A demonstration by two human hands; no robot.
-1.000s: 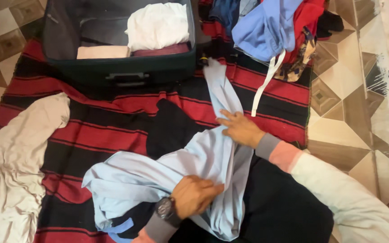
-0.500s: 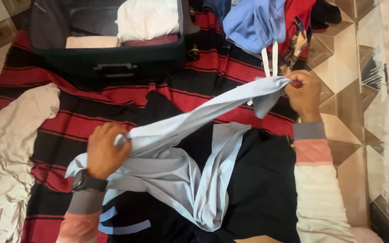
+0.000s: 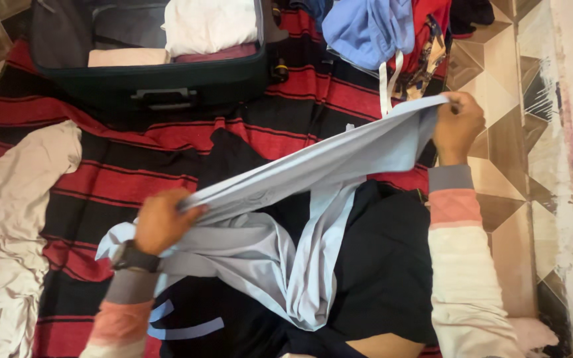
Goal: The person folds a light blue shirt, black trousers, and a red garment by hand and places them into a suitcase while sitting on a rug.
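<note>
While gripping, fingers pinch shirt.

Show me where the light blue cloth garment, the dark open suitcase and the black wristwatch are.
light blue cloth garment (image 3: 313,166), head view, on the stretched middle span.
dark open suitcase (image 3: 167,76), head view, on its front wall.
black wristwatch (image 3: 134,257), head view, on the band at the left wrist.

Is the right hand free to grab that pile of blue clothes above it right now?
Probably not at once. The right hand grips one end of the light blue garment, stretched across to the left hand. The blue clothes pile lies close, nothing between, but it must let go first.
</note>
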